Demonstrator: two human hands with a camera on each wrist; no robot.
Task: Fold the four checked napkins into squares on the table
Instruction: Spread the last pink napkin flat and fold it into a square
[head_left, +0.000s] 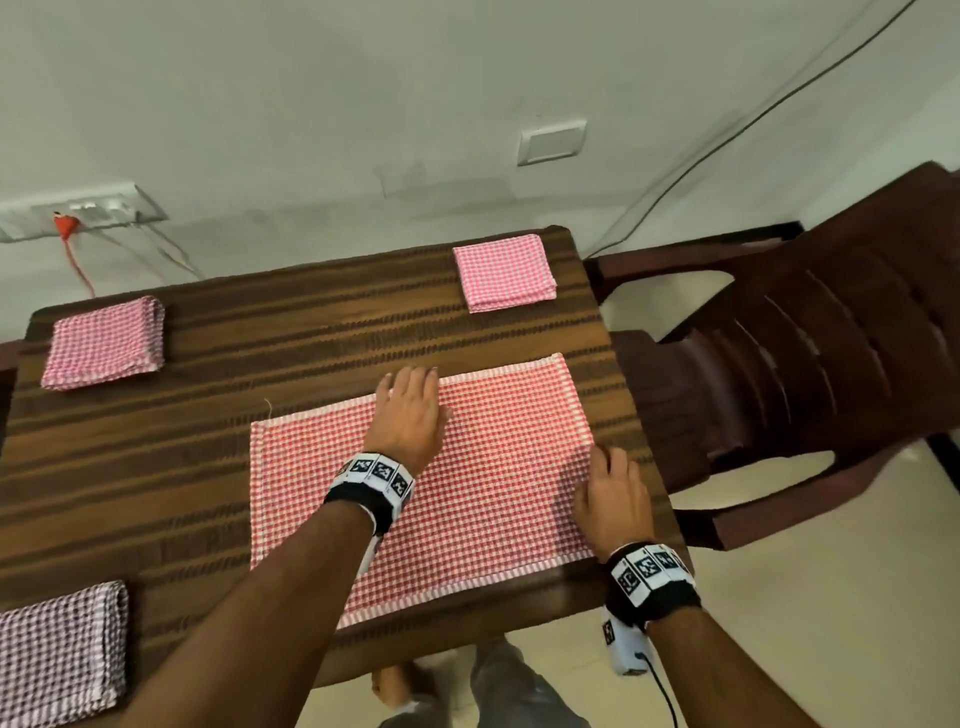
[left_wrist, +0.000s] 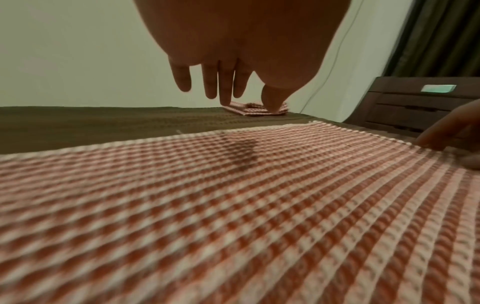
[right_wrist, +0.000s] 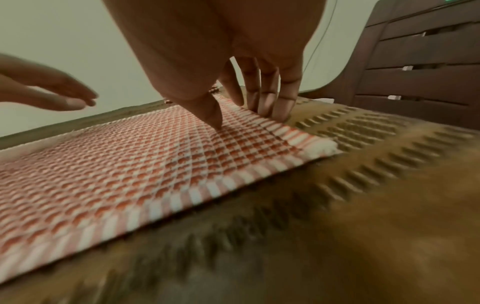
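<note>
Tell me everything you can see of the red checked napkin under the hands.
The red checked napkin is a red-and-white waffle-weave cloth with a pale striped hem, lying flat and unfolded as a rectangle near the table's front right. The right hand's fingertips press its right edge; the left hand hovers open above its far edge.

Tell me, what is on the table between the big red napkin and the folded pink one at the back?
Nothing: only bare brown table lies between the red napkin and the folded pink napkin, seen in the head view.

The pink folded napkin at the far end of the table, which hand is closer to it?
Left. The left hand hovers just short of the pink folded napkin; the right hand presses the red napkin's near right edge.
</note>
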